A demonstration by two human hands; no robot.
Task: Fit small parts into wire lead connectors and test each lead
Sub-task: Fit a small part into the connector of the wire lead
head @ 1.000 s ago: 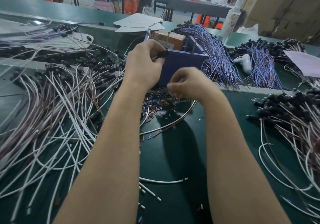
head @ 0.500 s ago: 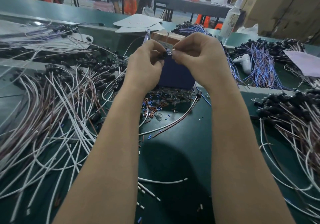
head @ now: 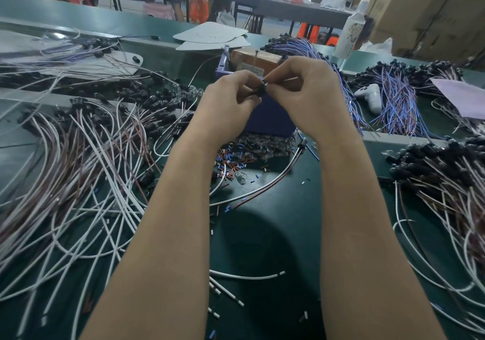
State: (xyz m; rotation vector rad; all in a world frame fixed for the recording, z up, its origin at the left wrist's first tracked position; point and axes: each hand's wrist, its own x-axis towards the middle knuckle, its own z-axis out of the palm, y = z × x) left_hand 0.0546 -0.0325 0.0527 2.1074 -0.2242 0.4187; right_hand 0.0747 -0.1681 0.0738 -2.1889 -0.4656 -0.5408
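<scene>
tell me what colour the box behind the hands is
The box is bluish purple, clearest in the head view.

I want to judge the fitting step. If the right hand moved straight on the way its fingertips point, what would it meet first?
Probably the black connector held in the left hand: the right hand points leftward at it, fingertips seemingly touching. Depth is unclear.

Dark green bench top [head: 288, 203]; white and brown leads [head: 86, 171], black connectors [head: 430, 153] — blue-and-purple wires [head: 396, 108]. Purple box [head: 270, 119], white controller [head: 371, 98], blue and reddish-brown sleeve pieces [head: 231, 162].
</scene>
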